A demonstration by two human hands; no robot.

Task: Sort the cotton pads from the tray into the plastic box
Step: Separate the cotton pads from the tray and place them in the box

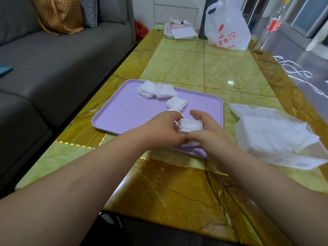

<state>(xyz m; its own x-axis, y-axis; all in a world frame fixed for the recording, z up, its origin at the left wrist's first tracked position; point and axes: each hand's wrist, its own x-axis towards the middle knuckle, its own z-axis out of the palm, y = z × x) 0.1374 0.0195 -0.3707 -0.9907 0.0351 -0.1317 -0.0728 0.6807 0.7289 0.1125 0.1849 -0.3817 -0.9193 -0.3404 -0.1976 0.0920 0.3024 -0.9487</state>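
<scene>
White pads (190,126) are gripped as a stack between the curled fingers of the left hand (159,131) and right hand (211,135) over the tray (124,110), with the box (284,159) set just right of it.

A strip of bare counter (221,68) is left between the tray (120,110) and the plastic box (276,137). The tray's left half is uncovered; its far side is taken by loose cotton pads (157,89), its near right by the left hand (159,132) and right hand (207,134), both gripping a pad stack (190,126). Beyond the tray the counter is open up to a white bag (229,31).
</scene>
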